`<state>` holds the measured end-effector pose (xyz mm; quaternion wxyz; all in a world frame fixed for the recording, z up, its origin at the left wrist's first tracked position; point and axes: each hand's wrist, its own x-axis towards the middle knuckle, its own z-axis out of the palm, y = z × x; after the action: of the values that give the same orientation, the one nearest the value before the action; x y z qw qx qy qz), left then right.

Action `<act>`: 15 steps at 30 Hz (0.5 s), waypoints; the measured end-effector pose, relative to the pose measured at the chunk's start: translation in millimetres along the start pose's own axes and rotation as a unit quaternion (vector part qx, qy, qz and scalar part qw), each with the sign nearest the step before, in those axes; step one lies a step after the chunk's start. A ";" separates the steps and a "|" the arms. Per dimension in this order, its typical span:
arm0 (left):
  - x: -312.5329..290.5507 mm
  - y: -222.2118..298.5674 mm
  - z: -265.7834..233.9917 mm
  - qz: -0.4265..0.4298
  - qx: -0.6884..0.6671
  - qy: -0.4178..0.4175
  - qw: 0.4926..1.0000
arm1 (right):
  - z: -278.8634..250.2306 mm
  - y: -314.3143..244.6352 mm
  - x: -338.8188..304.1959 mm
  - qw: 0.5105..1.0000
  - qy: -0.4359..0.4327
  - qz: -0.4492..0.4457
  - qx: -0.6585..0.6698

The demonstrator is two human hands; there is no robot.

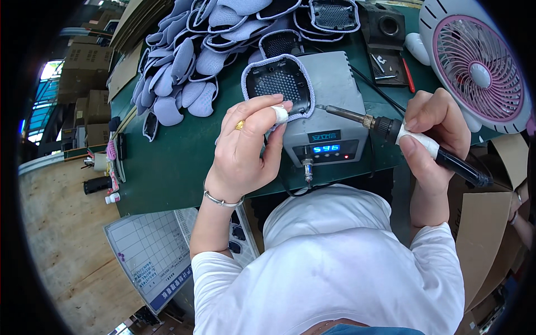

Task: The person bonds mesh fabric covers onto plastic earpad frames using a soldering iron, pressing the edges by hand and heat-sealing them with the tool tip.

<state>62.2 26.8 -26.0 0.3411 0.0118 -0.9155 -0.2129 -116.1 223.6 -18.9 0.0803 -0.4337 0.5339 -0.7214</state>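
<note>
My left hand [245, 142] is closed on the lower edge of a fabric-edged cover [277, 79], with white tape round one fingertip. The cover has a black perforated plastic inside and a grey-lilac woven rim, and its inner side faces up. My right hand [438, 139] grips a soldering iron [385, 127] by its white-wrapped handle. The iron's tip points left, close to the cover's right rim; whether they touch I cannot tell. Beneath both lies a grey soldering station [329, 84] with a lit blue display and a cable plug at its front.
A heap of similar covers [209, 58] fills the table's back left. At the back right stand a black iron stand [385, 28] with a tray, red-handled tweezers [408, 75] and a white-pink fan [480, 72]. A cardboard box [483, 240] is at right, a gridded board [151, 251] at lower left.
</note>
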 end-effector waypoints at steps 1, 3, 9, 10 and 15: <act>0.0 0.2 0.0 0.001 0.000 0.000 1.000 | 1.4 -0.5 1.4 1.000 -0.002 -0.005 -0.007; 0.0 0.2 0.2 0.002 -0.001 0.000 1.000 | 3.3 -0.8 4.0 1.000 -0.006 -0.014 -0.022; -0.5 -1.1 0.5 -0.001 -0.007 0.001 1.000 | 8.4 -8.7 4.1 0.989 -0.063 -0.021 -0.130; -2.2 -1.5 -1.7 -0.004 -0.002 0.004 1.000 | 9.5 -9.8 3.9 0.989 -0.068 -0.023 -0.126; -30.1 -6.2 -25.8 -0.051 0.062 0.053 0.995 | 4.9 -5.4 3.9 0.995 0.003 -0.028 -0.097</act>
<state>100.7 16.3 -29.6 0.3762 0.0912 -0.9059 -0.1717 -113.2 220.2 -12.0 0.0162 -0.4519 0.5892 -0.6696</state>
